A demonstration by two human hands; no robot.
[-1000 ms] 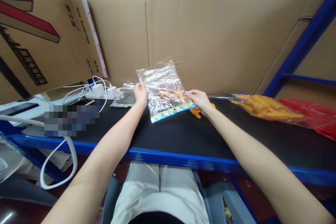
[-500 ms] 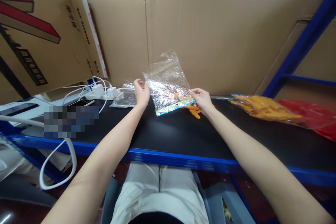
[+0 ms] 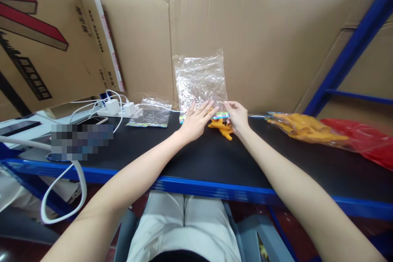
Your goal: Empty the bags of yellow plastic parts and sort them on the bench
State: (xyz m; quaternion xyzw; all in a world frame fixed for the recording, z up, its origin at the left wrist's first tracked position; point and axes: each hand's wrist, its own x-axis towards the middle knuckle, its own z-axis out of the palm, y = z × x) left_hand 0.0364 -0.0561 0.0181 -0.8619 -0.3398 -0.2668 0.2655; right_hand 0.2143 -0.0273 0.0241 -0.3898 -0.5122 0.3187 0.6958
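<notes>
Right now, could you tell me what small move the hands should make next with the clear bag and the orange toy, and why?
Probably slide the orange toy into the clear bag. The bag stands upright against the cardboard, its printed edge down by the toy; the right hand pinches that edge and the left hand lies flat, fingers open, beside the toy.

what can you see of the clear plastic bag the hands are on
The clear plastic bag is thin, crinkled and glossy, with a colourful printed strip along its lower edge. It stands upright against the cardboard wall, its bottom at the black tabletop. The left hand lies flat on its lower part, fingers spread; the right hand pinches its lower right corner.
</notes>
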